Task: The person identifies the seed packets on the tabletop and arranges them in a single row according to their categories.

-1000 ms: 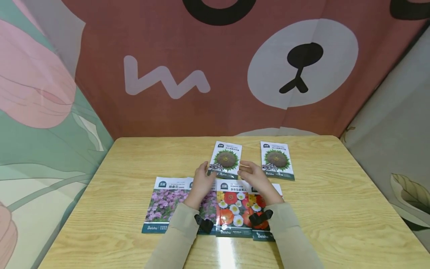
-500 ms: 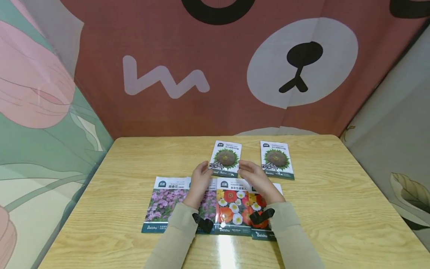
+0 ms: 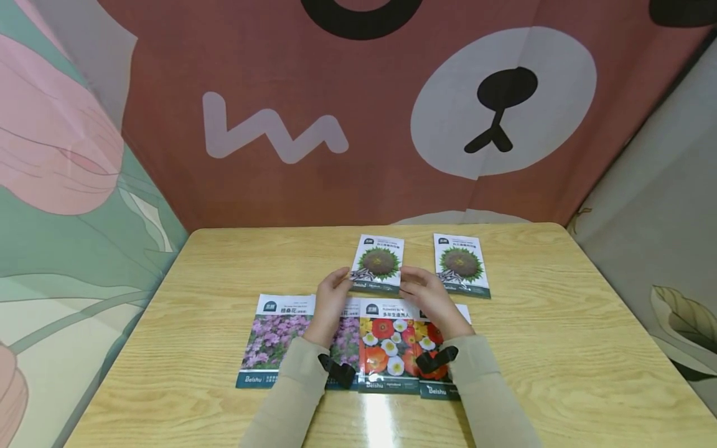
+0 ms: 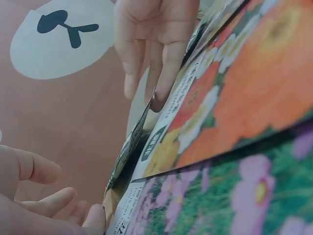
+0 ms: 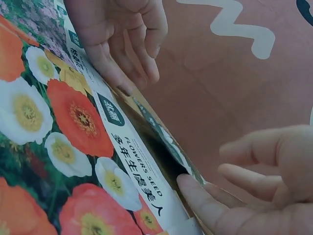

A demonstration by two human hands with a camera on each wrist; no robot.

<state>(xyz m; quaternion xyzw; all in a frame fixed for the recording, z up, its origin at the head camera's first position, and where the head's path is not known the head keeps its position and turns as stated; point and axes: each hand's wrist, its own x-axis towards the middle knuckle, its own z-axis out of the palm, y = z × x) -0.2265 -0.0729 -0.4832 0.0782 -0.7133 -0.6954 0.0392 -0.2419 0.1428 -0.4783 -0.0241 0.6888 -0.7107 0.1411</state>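
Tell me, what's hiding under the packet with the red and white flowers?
Under the red-and-white flower packet another packet of the same kind sticks out on the right, and a purple flower packet on the left. Their covered parts can't be seen.

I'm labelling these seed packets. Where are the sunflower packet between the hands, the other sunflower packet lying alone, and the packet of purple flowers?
Sunflower packet between the hands (image 3: pixel 379 262): head view, on the flower head.
Sunflower packet lying alone (image 3: pixel 461 261): head view, on the flower head.
Purple-flower packet (image 3: pixel 274 336): head view, on the purple blooms.
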